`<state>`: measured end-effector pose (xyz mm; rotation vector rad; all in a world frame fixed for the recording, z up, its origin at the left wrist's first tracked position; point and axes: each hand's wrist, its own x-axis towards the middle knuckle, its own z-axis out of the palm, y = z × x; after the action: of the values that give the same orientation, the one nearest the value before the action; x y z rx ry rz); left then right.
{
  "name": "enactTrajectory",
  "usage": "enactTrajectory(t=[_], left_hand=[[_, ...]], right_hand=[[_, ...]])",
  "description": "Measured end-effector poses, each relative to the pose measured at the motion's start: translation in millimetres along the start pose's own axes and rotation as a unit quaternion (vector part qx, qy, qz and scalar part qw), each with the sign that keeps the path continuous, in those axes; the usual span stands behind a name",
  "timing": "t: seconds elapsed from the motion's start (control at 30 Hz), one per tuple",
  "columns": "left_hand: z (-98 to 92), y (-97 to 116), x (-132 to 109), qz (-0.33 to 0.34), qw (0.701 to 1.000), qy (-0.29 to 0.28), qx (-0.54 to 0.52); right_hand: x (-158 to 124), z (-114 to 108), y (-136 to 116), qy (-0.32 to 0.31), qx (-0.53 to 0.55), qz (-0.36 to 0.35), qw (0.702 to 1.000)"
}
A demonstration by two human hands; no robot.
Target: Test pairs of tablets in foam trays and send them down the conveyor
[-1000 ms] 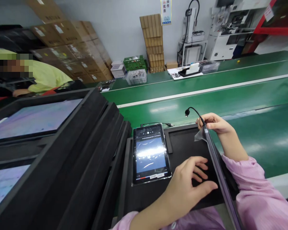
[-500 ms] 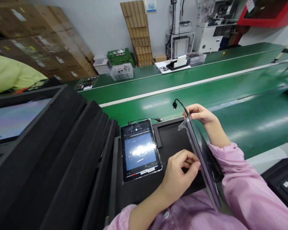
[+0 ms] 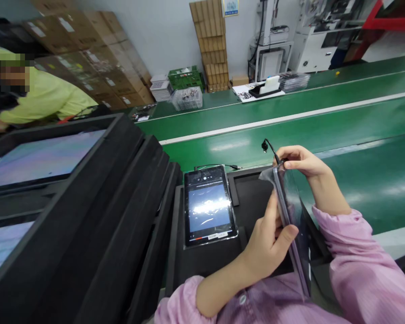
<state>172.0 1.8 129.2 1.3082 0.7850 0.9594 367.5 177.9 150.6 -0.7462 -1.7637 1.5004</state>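
Note:
My left hand (image 3: 268,240) is closed round the long edge of a thin dark tablet (image 3: 295,234) that stands tilted on its edge above a black foam tray (image 3: 246,193). My right hand (image 3: 301,162) pinches the tablet's top corner, where a black cable (image 3: 268,147) plugs in. A clear film flap hangs from that corner. A second tablet (image 3: 209,204) with a lit screen lies flat in the tray's left slot, with its own cable running off the top.
Stacked black foam trays (image 3: 97,216) holding large screens fill the left. A green conveyor belt (image 3: 323,130) runs behind the tray. A person in a yellow top (image 3: 43,96) works at far left. Cardboard boxes, crates and machines line the back wall.
My left hand came off the empty tray slot and closed on the edge of the upright tablet. My right hand stayed on the tablet's top corner.

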Motion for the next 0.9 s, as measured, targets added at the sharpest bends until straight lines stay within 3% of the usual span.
enactTrajectory(t=[0.1,0.27,0.33,0.43,0.5,0.57,0.67,0.8,0.83,0.9], left_hand=[[-8.1,-6,7,-0.028,0.995,0.032,0.091],[-25.4,-23,21,-0.025,0.996,0.061,0.055],[-30.6,-30,29,-0.046,0.996,0.07,0.011],[-37.5,-39,41,-0.102,0.992,0.08,0.001],[-42.3,-41,47,-0.121,0.987,0.095,0.036],[-46.7,-39,49,-0.124,0.983,0.114,0.068],[-50.0,-25,36,-0.13,0.978,0.124,0.107],[-56.6,-3,-13,-0.059,0.976,0.062,0.201],[-62.0,-2,-29,-0.033,0.965,0.059,0.254],[-79.1,-6,-62,-0.026,0.913,0.12,0.389]], right_hand=[[12,4,-8,-0.008,-0.012,0.054,0.998],[52,20,1,0.011,-0.021,0.164,0.986],[72,17,9,0.103,0.012,0.19,0.976],[101,-2,14,0.304,0.093,0.176,0.932],[117,-13,11,0.348,0.129,0.16,0.915],[130,-12,7,0.319,0.138,0.161,0.924],[142,13,7,0.246,0.134,0.187,0.942],[157,62,22,0.168,0.105,0.226,0.954],[161,73,27,0.156,0.094,0.233,0.955],[173,94,36,0.138,0.067,0.245,0.957]])
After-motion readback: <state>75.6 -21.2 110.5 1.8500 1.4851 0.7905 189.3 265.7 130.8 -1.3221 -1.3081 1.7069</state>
